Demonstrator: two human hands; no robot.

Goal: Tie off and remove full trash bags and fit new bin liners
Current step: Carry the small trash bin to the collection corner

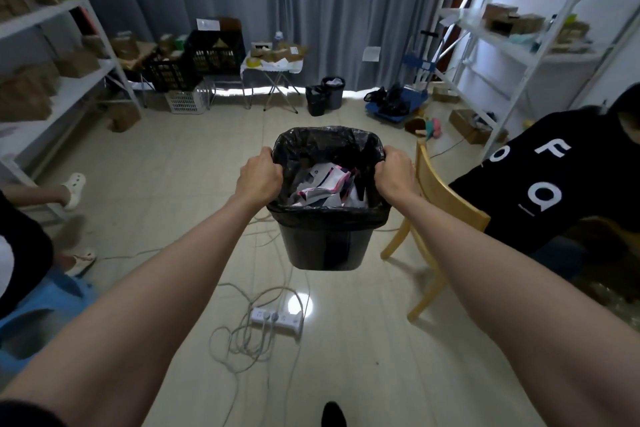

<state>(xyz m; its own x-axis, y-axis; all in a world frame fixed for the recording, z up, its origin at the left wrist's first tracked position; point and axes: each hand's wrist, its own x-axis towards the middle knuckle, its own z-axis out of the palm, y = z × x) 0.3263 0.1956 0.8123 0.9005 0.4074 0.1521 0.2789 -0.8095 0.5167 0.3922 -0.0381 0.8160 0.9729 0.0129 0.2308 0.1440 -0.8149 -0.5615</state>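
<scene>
Fingertips hidden inside bin (325, 246) rim

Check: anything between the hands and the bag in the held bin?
Nothing visible. The left hand and right hand grip the black bin at its rim, directly on the folded-over black trash bag. Paper trash lies inside, below the hands.

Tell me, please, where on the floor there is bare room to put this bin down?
Bare tiles lie ahead, between the held black plastic bin and the two small black bins by the curtain. Crowded: the white power strip with looped cables below, the wooden chair to the right.
</scene>
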